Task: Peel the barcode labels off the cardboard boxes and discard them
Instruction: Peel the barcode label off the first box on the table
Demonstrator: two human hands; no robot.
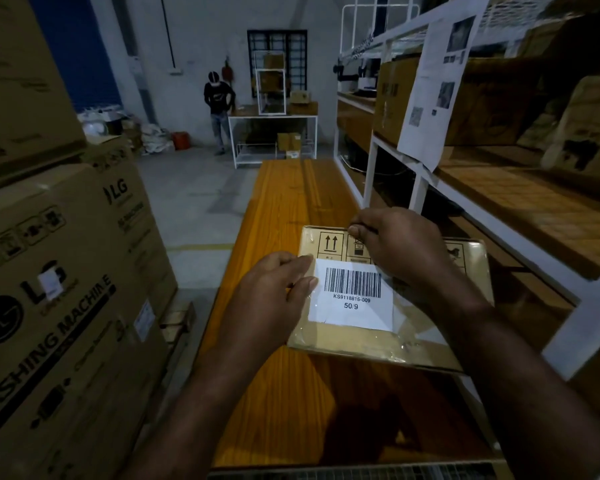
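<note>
A flat cardboard box (430,327) lies on the orange wooden table (284,209), wrapped in shiny clear tape. A white barcode label (352,296) reading KS9118816-009 and 50/9 is stuck to its top face. My left hand (274,292) rests at the box's left side, thumb and fingertips at the label's upper left corner. My right hand (395,244) reaches over the box and pinches at its far top edge, above the printed handling symbols. The label looks flat against the box.
Large LG washing machine cartons (59,271) are stacked at the left. A white metal shelf rack (423,188) with boxes and hanging papers runs along the right. Far back, a person (218,109) stands by a white table (274,133) with small boxes.
</note>
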